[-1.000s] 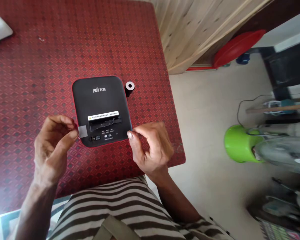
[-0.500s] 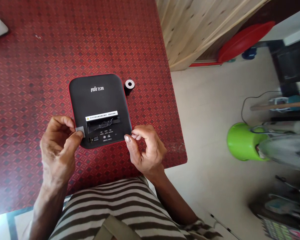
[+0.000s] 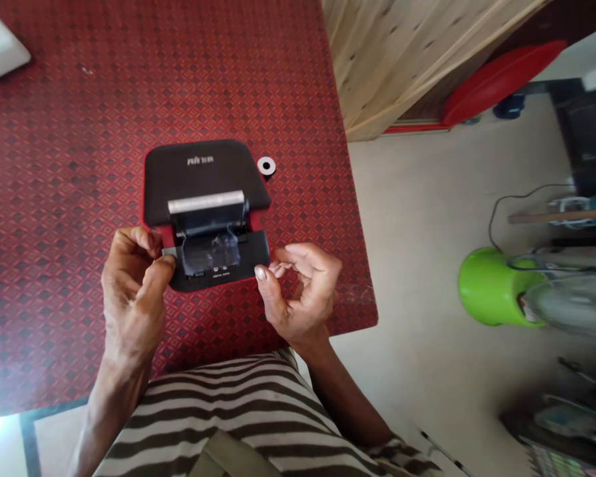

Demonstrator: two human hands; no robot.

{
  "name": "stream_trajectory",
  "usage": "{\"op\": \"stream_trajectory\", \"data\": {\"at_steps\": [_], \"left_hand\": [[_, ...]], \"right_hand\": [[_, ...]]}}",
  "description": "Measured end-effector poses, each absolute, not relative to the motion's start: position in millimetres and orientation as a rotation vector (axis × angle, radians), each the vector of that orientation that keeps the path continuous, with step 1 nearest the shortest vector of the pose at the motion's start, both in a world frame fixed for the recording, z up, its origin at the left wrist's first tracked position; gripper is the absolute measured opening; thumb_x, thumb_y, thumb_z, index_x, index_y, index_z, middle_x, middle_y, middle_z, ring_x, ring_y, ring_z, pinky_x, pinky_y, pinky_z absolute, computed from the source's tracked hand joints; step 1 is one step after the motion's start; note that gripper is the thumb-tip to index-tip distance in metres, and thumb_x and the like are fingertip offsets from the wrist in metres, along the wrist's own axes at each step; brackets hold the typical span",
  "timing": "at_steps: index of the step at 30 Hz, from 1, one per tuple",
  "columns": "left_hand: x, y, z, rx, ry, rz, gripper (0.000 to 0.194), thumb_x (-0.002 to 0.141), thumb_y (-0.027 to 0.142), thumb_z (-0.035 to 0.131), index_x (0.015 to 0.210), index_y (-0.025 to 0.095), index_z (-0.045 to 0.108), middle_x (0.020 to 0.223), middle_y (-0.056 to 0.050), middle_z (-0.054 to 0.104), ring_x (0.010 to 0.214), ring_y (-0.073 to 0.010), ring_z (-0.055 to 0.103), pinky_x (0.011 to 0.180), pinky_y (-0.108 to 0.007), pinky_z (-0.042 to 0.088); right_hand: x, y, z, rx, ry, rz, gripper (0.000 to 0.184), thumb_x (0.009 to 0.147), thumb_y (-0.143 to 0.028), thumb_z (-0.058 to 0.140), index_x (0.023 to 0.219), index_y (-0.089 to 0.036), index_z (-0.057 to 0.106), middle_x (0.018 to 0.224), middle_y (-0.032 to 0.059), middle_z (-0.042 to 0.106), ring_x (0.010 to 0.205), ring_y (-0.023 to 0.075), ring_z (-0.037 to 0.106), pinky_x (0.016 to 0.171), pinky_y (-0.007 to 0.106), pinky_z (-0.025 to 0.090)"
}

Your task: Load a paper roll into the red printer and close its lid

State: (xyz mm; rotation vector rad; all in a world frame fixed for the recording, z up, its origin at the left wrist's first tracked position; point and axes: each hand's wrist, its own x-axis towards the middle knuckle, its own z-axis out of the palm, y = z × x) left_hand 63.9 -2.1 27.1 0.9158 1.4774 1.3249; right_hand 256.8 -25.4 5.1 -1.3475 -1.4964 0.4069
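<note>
A black receipt printer with red sides (image 3: 203, 182) stands on the table, its lid partly raised. Beneath the lid, a clear plastic piece (image 3: 211, 252) lies across the front opening. My left hand (image 3: 134, 285) is closed at the front left corner, thumb and fingers pinching the grey latch (image 3: 169, 252). At the front right corner my right hand (image 3: 302, 285) is curled, its thumb tip and fingers closed about the printer's edge. Just right of the lid stands a small paper roll (image 3: 267, 165), its lower part dark.
The red patterned table (image 3: 79, 165) ends at the right and near sides. A white object (image 3: 0, 46) sits at the far left. A green bucket (image 3: 494, 286) is on the floor to the right, and a wooden panel (image 3: 397, 59) stands beyond the table edge.
The printer's lid, closed before, has tilted up and away, uncovering the front compartment and red inner sides. Both hands keep to the corners; the view has shifted slightly.
</note>
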Motion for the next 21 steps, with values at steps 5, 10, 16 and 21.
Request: {"op": "stream_trajectory", "data": {"at_steps": [5,10,16,21], "left_hand": [[65.9,-1.3,29.6,0.896,1.472,1.346,0.018,0.075,0.012,0.067,0.084,0.021,0.055,0.084,0.001,0.048,0.072,-0.0119,0.042,0.064,-0.027,0.033],[62.6,-1.2,37.3,0.834,1.443,1.347,0.016,0.072,0.017,0.073,0.082,0.021,0.061,0.086,-0.001,0.054,0.079,-0.0136,0.05,0.071,-0.028,0.039],[36.7,36.0,20.3,1.006,1.431,1.498,0.012,0.079,0.024,0.069,0.073,0.018,0.06,0.065,0.002,0.051,0.064,-0.012,0.048,0.068,-0.031,0.04],[23.7,73.0,-8.1,1.257,1.591,1.484,0.016,0.091,0.028,0.061,0.079,0.018,0.058,0.066,0.003,0.054,0.059,-0.0096,0.048,0.061,-0.028,0.04]], "right_hand": [[256.4,-25.9,5.6,-1.343,-1.495,0.44,0.045,0.091,-0.022,0.071,0.13,-0.024,0.048,0.088,-0.0027,0.066,0.067,0.0105,0.065,0.062,0.025,0.058],[270.9,-9.1,31.1,-1.315,-1.683,0.239,0.023,0.095,-0.022,0.069,0.117,-0.022,0.061,0.088,-0.0002,0.07,0.073,0.0119,0.065,0.069,0.027,0.059],[255.0,45.6,69.6,-1.207,-2.331,0.093,0.022,0.104,-0.012,0.051,0.111,-0.02,0.071,0.105,0.0029,0.076,0.094,0.0153,0.071,0.084,0.029,0.058],[214.6,85.7,63.2,-1.304,-2.673,0.178,0.017,0.101,-0.017,0.06,0.098,-0.019,0.076,0.09,0.0028,0.075,0.07,0.0165,0.073,0.055,0.027,0.048]]}}
